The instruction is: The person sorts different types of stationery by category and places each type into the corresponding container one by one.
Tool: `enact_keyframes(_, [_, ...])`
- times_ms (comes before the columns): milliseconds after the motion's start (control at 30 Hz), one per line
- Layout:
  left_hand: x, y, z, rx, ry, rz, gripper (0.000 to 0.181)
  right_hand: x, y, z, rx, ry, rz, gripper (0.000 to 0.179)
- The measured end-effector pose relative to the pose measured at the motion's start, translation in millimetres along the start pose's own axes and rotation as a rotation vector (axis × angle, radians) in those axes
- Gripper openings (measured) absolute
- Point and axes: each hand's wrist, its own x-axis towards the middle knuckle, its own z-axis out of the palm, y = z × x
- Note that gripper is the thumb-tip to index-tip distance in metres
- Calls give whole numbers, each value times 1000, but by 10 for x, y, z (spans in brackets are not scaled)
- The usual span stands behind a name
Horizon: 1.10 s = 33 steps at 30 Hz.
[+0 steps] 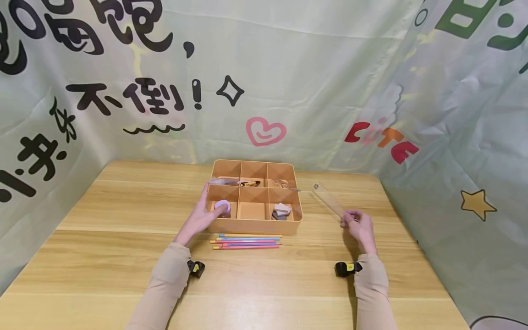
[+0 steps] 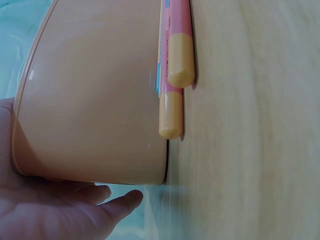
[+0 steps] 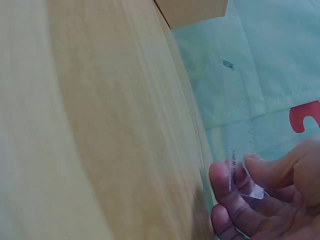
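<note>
A peach-coloured organizer box [image 1: 254, 225] with several compartments stands towards the back of the table. My left hand [image 1: 199, 215] holds it by the left wall, thumb over the rim and fingers along the outside. Beneath that thumb, in the front left compartment, sits a round lilac item [image 1: 222, 205]. Off to the right of the box, my right hand [image 1: 360, 227] pinches one end of a clear ruler [image 1: 328, 200] between thumb and fingers. The ruler's far end points up and left, towards the box; its markings show in the right wrist view [image 3: 240, 130].
Several coloured pencils [image 1: 249, 241] lie side by side along the box's front. Pale and grey eraser-like blocks [image 1: 282, 210] fill part of the front right compartment. A black-and-tan item [image 1: 250, 184] lies in the back row. Printed fabric [image 1: 313, 91] hangs behind the wooden table [image 1: 264, 293].
</note>
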Motion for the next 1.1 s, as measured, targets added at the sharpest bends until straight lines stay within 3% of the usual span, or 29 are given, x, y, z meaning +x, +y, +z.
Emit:
enact_keyframes(233, [-2,-3,7,2,-3,-8,107,16,30,18,176,91,9,29])
enact_keyframes(367, [0,-2,7,-5,1,-2,106,8,6,39,346,159,16,27])
enact_keyframes(567, [1,2,9,-4,-1,-5,106,-2,-47,73,542,254,-64,22])
enact_keyframes(900, [-1,2,6,-5,0,-8,106,-34,-191,70,774,230,-140,39])
enact_keyframes(1100, [0,6,5,3,0,-9,106,-77,-323,87,859,235,-211,29])
